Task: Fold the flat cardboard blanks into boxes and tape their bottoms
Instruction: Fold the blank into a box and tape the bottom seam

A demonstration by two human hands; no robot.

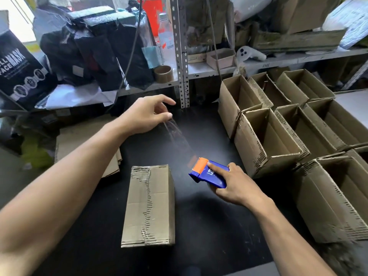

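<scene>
Cardboard box [149, 206] lies folded on the black worktop [209, 226], bottom flaps closed and facing up, between the two forearms; its centre seam shows no tape as far as can be judged. Left hand [145, 114] pinches the free end of a clear tape strip [177, 136] between thumb and fingers, the other fingers spread loosely. Right hand [235, 186] grips the blue and orange tape dispenser [209, 172], index finger laid along its top. The strip is stretched between the two hands, above and beyond the box, not yet touching it.

Progress: several erected boxes [268, 140] stand open-topped in rows at the right, judged finished. A stack of flat blanks [83, 148] remains at the left under the left forearm, so work is left.

Not determinable: the number of blanks, the taped bottoms of the finished boxes, the roll inside the dispenser, and the strip's exact edges against the dark surface.
</scene>
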